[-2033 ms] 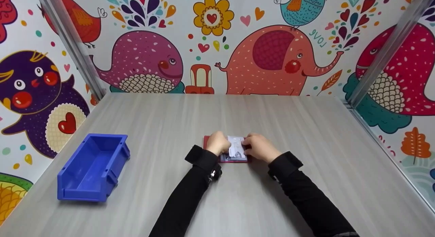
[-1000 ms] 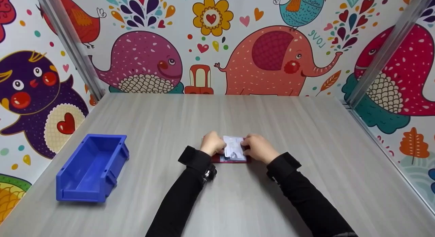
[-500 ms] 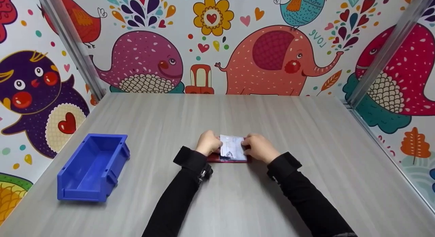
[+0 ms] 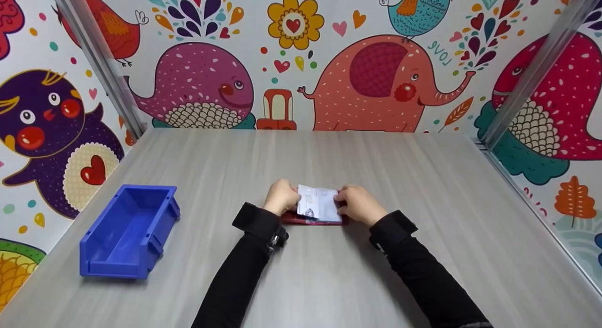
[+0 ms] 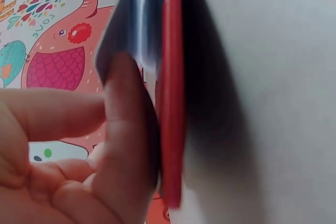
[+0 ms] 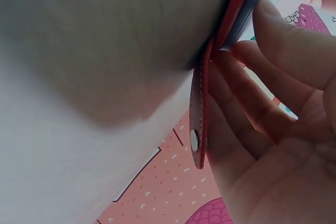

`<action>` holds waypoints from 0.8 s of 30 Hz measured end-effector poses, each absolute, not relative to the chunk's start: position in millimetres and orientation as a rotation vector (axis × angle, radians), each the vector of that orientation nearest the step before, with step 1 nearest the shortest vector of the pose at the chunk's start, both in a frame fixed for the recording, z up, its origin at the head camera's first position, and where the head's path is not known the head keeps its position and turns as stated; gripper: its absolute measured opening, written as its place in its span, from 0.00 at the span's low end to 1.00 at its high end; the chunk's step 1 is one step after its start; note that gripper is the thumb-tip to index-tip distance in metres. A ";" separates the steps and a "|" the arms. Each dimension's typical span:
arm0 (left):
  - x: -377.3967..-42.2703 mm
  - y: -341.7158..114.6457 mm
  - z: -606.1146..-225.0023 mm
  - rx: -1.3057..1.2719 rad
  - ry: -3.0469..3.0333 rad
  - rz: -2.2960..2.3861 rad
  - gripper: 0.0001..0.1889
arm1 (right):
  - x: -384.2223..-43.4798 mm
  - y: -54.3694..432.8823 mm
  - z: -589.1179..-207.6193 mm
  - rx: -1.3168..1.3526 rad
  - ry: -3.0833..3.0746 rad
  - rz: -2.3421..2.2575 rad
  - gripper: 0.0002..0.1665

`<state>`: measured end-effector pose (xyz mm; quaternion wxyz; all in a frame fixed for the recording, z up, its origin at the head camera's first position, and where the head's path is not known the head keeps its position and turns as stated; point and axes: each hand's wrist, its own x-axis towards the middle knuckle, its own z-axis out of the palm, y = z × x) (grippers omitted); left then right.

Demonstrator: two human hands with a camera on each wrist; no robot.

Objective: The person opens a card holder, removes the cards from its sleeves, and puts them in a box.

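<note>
We found the wallet [image 4: 294, 219] to the right of the bin [image 4: 127, 229], well apart from it and level with the bin's far half. Red cover, pale leaves inside; whether its underside touched the table [image 4: 404, 168] we could not tell.

Left hand [image 4: 281, 196]: at the wallet's bin-facing side, digits clamped on a leaf [image 4: 308, 202]. We noted the leaf tilted up from the cover, its held edge toward the bin. A small dark mark showed in its lower corner on the bin's side; the lettering was too small for us to read.

Right hand [image 4: 360, 204]: at the wallet's end farther from the bin, thumb on the leaves, fingers against the cover, so we recorded a pinch on the wallet. The two hands were apart, the leaf between them.

From the right wrist we saw a red strap [image 6: 198, 114] with a round metal snap [image 6: 194, 140], beside the right hand's fingers, at the end away from the bin.

Both sleeves [image 4: 235, 281] were black, to the right of the bin. The bin itself was blue, lower at its near end. Beyond it we logged a printed wall [image 4: 282, 60]: whale, elephant, birds, flower, hearts.
</note>
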<state>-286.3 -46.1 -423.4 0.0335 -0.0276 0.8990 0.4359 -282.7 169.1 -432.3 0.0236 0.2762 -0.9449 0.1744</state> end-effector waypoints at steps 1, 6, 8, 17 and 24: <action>-286.2 -47.3 -423.2 -0.088 2.766 1.345 0.08 | -282.8 169.1 -432.4 0.859 -2.921 0.537 0.14; -285.4 -52.8 -421.8 -0.102 2.766 1.361 0.05 | -282.7 168.8 -432.3 0.864 -2.918 0.536 0.13; -285.0 -54.8 -420.8 -0.104 2.761 1.370 0.04 | -282.5 168.6 -432.1 0.864 -2.920 0.530 0.13; -282.2 -68.1 -410.8 -0.122 2.698 1.473 0.10 | -282.2 168.0 -431.7 0.849 -2.942 0.527 0.15; -277.7 -92.2 -399.0 -0.099 2.797 1.460 0.10 | -282.2 168.4 -430.4 0.827 -2.958 0.538 0.14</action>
